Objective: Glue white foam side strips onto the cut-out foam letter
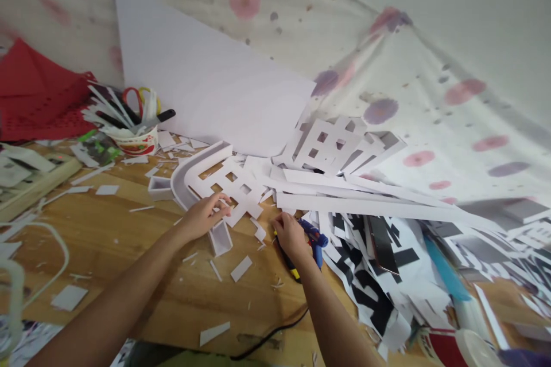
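Foamboard lattice [235, 186] looks light but snappable, left hand [201, 219] pinching its rim, right hand [290, 236] closed round the glue gun [317, 241].

The right hand [290, 235] covers most of the blue tool [317, 242] — whether it grips cannot be told. The black cord [275, 334] (partly under the forearm [331, 321]) runs off the bottom edge.

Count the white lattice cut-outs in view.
2. One white lattice-shaped board cut-out lies flat on the wooden table, touched by the left hand; the second leans by the large white sheet behind. Others may be stacked behind it or buried in scraps.
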A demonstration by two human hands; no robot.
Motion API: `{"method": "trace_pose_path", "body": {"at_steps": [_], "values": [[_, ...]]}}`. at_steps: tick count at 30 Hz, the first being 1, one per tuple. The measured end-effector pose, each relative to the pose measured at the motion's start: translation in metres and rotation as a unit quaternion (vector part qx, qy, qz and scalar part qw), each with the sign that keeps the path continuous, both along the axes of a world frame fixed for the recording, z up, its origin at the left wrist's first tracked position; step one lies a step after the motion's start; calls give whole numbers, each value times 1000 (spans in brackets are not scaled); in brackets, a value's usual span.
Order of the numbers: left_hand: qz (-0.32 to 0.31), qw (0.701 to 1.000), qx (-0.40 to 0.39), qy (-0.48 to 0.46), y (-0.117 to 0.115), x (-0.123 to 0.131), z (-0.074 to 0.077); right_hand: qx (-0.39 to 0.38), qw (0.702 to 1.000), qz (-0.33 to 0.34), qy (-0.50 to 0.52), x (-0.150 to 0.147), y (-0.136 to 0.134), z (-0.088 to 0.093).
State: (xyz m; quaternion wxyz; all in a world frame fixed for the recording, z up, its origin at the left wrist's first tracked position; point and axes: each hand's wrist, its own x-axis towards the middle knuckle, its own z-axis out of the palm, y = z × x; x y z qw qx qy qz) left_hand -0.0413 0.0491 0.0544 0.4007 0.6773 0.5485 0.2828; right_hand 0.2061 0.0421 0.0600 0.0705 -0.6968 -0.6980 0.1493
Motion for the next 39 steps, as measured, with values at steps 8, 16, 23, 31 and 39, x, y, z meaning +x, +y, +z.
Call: {"method": "trace_pose_path", "body": {"at_steps": [8, 16, 23, 31, 39], "values": [[-11, 999, 12, 38, 0, 0, 2, -32, 994, 105, -28, -14, -10, -3], [3, 999, 12, 32, 0, 2, 1, -56, 935, 346, 59, -21, -40, -26], [-7, 999, 34, 30, 0, 2, -1, 1, 913, 356, 201, -34, -46, 2], [-11, 999, 32, 26, 0, 1, -4, 97, 899, 384, 186, -51, -38, 19], [-15, 999, 24, 25, 0, 3, -1, 109, 889, 430, 112, -63, -39, 17]]}}
